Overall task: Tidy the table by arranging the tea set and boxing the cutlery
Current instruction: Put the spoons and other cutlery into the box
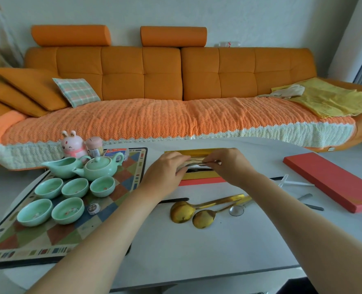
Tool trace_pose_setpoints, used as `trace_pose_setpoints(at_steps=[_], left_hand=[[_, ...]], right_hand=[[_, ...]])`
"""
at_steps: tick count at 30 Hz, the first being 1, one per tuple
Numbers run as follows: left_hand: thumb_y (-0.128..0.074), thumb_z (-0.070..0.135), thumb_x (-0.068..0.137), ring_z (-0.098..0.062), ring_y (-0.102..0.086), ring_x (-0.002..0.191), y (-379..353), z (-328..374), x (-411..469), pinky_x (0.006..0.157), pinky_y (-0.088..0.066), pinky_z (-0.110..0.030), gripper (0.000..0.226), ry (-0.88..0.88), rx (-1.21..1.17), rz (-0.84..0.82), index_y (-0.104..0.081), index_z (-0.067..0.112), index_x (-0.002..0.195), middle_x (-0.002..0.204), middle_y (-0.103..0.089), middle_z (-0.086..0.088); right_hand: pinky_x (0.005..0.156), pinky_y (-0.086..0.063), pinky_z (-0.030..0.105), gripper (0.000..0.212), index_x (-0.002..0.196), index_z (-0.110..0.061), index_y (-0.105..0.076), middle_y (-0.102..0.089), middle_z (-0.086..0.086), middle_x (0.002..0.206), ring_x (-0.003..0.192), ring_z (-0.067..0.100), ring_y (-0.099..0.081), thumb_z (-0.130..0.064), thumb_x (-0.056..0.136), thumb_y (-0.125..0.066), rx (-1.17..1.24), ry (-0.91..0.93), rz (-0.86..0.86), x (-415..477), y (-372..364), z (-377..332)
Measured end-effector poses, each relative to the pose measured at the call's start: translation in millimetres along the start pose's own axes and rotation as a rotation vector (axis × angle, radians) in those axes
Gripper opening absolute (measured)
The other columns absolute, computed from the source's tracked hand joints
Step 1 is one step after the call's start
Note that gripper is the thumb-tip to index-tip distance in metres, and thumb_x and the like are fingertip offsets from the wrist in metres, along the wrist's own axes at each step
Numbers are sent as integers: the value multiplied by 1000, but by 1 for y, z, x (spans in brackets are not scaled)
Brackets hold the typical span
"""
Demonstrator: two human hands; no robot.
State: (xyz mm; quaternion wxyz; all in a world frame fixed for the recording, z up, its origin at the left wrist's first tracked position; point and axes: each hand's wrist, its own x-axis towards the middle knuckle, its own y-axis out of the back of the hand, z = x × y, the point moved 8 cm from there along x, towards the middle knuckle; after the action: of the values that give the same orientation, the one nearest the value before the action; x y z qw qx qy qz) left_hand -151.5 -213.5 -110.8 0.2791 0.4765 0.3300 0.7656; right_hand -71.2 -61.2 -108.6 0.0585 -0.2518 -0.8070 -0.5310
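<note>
My left hand (165, 169) and my right hand (229, 164) meet over the open cutlery box (197, 179), a gold-lined tray with a red base. Both pinch a slim piece of cutlery (197, 161) held over the box's slot; its exact kind is hidden by my fingers. On the white table nearer to me lie two gold spoons (183, 212) and a small silver spoon (236, 210). The celadon tea set stands on a patterned mat (27, 242) at the left: teapot (100, 167), pitcher (63, 166) and several cups (67, 210).
The red box lid (332, 180) lies at the right, with clear plastic cutlery (292, 182) and dark-handled pieces (311, 205) beside it. A pink rabbit figure (73, 145) and a toothpick jar (94, 146) stand behind the tea set. An orange sofa runs behind the table.
</note>
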Motion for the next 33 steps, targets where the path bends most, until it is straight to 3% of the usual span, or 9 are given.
trace_pose_setpoints(at_steps=[4,7,9,13,19,21,24,29,33], left_hand=[[-54,34,98,-13,-48,124,-26,-6,0,101,-42,-33,36,-6,64,-202,-62,23,131,132,-58,9],[-48,45,98,-12,-41,129,-39,-8,-2,106,-34,-30,46,-33,173,-288,-57,22,137,139,-53,8],[-46,47,98,-14,-37,132,-42,-9,0,107,-32,-32,50,-48,243,-296,-53,20,140,142,-50,6],[-47,48,97,-14,-38,129,-44,-7,2,106,-35,-32,50,-68,211,-271,-49,24,141,138,-50,7],[-48,47,97,-16,-35,131,-49,-5,0,107,-31,-35,49,-59,263,-279,-50,25,141,141,-46,6],[-47,47,97,-16,-36,130,-48,-7,0,107,-33,-35,49,-42,259,-280,-51,25,140,140,-46,6],[-49,45,97,-16,-38,128,-43,-8,-2,105,-36,-35,48,-34,218,-281,-50,25,140,136,-47,6],[-58,30,94,-13,-49,103,-13,-2,-2,80,-41,-25,19,-51,159,-145,-60,21,111,109,-53,7],[-56,27,93,-12,-55,80,3,-6,-12,62,-45,-27,3,19,114,-194,-55,26,90,90,-56,12]], right_hand=[[75,-56,37,17,99,-30,-77,-69,-10,89,80,15,-63,-23,93,-64,-70,-81,-132,7,-13,16],[82,-44,30,13,96,-34,-78,-62,-15,86,93,14,-53,-28,91,-67,-140,-54,-67,12,-12,20],[85,-35,30,14,97,-34,-77,-61,-15,89,98,15,-46,-30,92,-66,-208,-30,-34,13,-12,18],[89,-38,33,20,101,-33,-76,-61,-12,94,101,14,-45,-33,97,-56,-230,-51,-112,15,-19,20],[64,-48,35,28,88,-20,-74,-65,-2,81,73,16,-58,-32,99,-52,-95,-86,-159,8,-18,19],[64,-48,39,33,83,-13,-72,-65,6,81,72,19,-57,-33,99,-50,-95,-76,-171,6,-17,17],[67,-45,33,28,93,-17,-75,-64,-3,88,79,14,-54,-28,99,-50,-97,-43,-187,1,-17,14],[71,-40,21,22,98,-25,-76,-62,-12,90,82,6,-53,-19,93,-56,-83,96,-43,1,-5,-7],[67,-40,9,22,98,-25,-77,-68,-15,93,71,-7,-53,-15,90,-59,-26,177,-160,-8,-16,-41]])
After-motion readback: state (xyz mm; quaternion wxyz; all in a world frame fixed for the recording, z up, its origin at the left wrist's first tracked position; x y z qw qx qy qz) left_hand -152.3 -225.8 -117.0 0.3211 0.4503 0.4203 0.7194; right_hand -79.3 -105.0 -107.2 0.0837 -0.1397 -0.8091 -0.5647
